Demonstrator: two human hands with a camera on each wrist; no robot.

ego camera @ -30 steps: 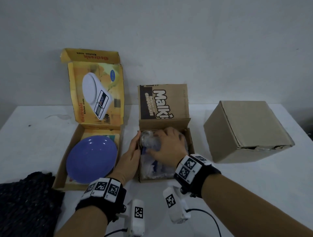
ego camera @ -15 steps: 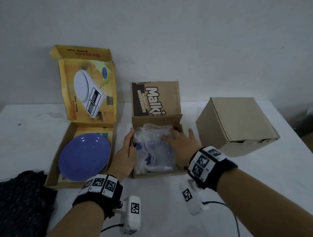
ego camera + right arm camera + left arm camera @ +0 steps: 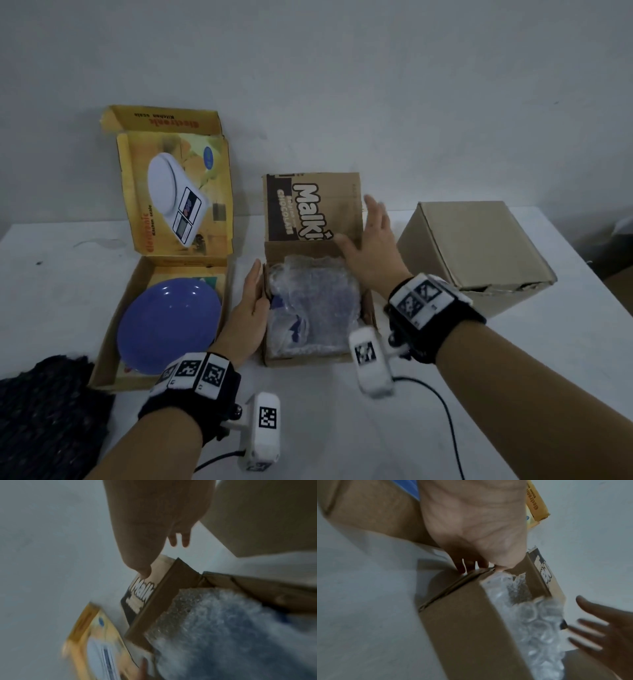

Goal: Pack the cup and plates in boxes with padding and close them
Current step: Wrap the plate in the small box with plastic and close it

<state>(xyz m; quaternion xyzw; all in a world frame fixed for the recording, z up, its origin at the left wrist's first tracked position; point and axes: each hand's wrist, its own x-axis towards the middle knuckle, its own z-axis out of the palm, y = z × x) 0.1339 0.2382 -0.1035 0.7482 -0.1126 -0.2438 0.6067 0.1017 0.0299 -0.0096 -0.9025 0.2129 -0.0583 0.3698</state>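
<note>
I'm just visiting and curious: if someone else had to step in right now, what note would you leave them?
Left hand: open, flat against the left wall of the Malkist chocolate box.
Right hand: open, holding nothing, at that box's raised lid flap.
Done: bubble wrap bundle sits inside the box; the blue plate lies in the open kitchen scale box, with no padding over it.
Left: fold the flap down, pad the plate, close the kitchen scale box.
The plain cardboard box stands at the right, closed.

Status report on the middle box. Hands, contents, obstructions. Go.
Left hand open, flat against the Malkist box left wall. Right hand open at the raised flap. Bubble wrap fills box; flap not yet closed. Nothing blocking.
</note>
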